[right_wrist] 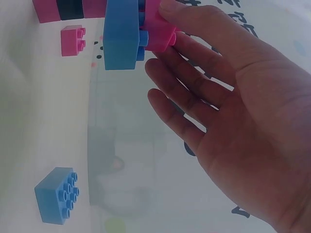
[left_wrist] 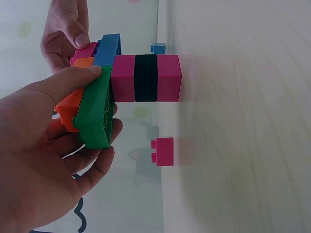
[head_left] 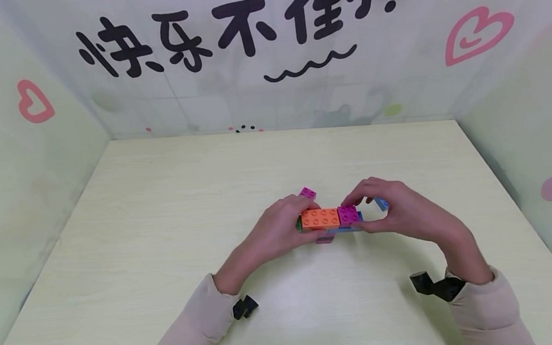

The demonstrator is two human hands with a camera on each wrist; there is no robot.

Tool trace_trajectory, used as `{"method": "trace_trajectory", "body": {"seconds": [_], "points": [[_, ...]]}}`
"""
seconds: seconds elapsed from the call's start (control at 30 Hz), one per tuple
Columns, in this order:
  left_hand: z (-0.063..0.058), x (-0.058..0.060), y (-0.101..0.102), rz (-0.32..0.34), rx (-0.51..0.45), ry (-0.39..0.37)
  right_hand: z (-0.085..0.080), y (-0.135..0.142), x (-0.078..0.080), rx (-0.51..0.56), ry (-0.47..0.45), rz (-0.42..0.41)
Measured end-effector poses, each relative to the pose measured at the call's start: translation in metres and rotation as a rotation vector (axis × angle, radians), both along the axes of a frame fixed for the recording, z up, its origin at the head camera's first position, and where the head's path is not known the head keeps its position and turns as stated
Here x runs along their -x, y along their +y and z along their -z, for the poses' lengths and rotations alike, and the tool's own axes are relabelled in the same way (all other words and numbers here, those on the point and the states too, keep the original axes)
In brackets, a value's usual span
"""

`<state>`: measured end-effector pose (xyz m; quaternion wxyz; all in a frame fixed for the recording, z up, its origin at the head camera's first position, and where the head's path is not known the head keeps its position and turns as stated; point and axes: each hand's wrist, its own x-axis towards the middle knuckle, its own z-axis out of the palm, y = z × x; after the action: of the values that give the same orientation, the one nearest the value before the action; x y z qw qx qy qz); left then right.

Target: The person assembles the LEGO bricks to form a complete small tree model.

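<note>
Nearest the camera, two pale sleeves [head_left: 485, 310] with a black device [head_left: 436, 287] at each cuff, angled in from the bottom edge over a pale wood-grain table [head_left: 161, 215]. Just beyond, the left hand [head_left: 285, 223], curled round one end of a joined brick build [head_left: 331, 218], thumb on one side and fingers on the other, across a green brick [left_wrist: 95, 111] and the orange brick [head_left: 320, 219] on top of it. Opposite, the right hand [head_left: 392, 206], thumb and forefinger pinched on a small magenta brick [head_left: 347, 215] at the build's other end, remaining fingers loosely extended in the right wrist view. Between both hands, slightly right of the table's middle, the build itself: orange and magenta side by side on top, green and a blue brick [left_wrist: 108, 51] end to end beneath, and below these a column [left_wrist: 146, 77] of magenta, dark and magenta bands. Contact between column and tabletop impossible to judge, likewise the seating of the small magenta brick on the blue studs. Farther back, beyond the left fingertips, a loose magenta brick [head_left: 308, 192], studs up; partly hidden behind the right hand, a loose blue brick [head_left: 382, 203], likewise studs up. At the rear, a pale wall [head_left: 230, 102] with bold black lettering [head_left: 247, 38] and pink heart outlines [head_left: 43, 115].
</note>
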<state>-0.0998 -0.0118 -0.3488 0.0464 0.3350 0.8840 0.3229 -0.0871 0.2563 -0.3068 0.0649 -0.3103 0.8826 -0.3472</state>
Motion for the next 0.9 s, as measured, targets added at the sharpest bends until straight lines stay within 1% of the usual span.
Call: {"method": "trace_trajectory", "body": {"seconds": [0.23,0.67,0.9], "points": [[-0.0009,-0.0005,-0.0002,0.0,0.001,-0.002,0.0005,-0.0009,-0.0001,0.02,-0.018,0.003],[-0.0003,0.0003,-0.0007,-0.006,-0.005,-0.014,0.0003,-0.0048,-0.0001,-0.026,0.025,0.004],[0.0008,0.0011,-0.0008,0.004,-0.021,-0.009,-0.0035,-0.0035,-0.0007,-0.014,0.066,0.006]]}}
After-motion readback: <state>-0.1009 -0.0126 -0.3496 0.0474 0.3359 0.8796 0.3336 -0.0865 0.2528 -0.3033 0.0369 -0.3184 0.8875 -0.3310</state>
